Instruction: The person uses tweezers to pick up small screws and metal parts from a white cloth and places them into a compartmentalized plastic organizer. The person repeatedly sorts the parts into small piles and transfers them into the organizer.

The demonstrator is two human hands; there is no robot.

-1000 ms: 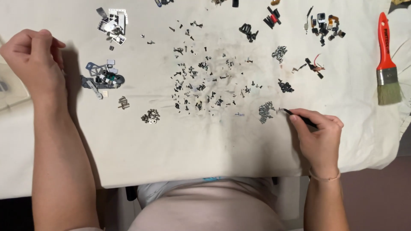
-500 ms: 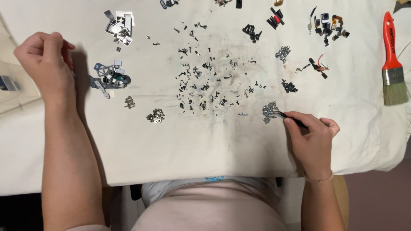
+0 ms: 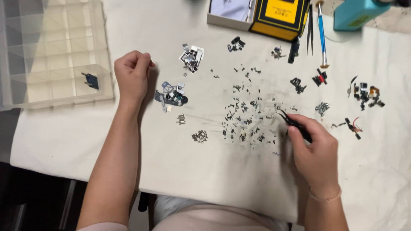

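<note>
Right hand (image 3: pixel 316 150): fingers closed in a pinch grip on slim black tweezers (image 3: pixel 294 123); tips point toward the left edge, into the scatter of tiny dark screws (image 3: pixel 246 122) at the middle of the white cloth-covered tabletop (image 3: pixel 214 179). Whether the tips hold a screw cannot be told.

Left hand (image 3: pixel 132 76): loosely curled into a fist, empty, resting on the cloth near the left edge, just beside a small pile of grey metal brackets (image 3: pixel 171 96).

Clear plastic compartment box (image 3: pixel 51 51): far left corner; one compartment near the hand holds a small dark blue part (image 3: pixel 90 80).

Cluster of small silver screws (image 3: pixel 199 136): toward the near edge, left of the scatter.

Silver shield plates (image 3: pixel 192 56): beyond the brackets.

Yellow-and-black box (image 3: pixel 280 15): far edge, centre.

Blue-handled tool (image 3: pixel 322 34): just right of that box.

Black and red small components (image 3: pixel 320 78): right of the scatter.

Mixed dark connectors (image 3: pixel 366 95): near the right edge.
</note>
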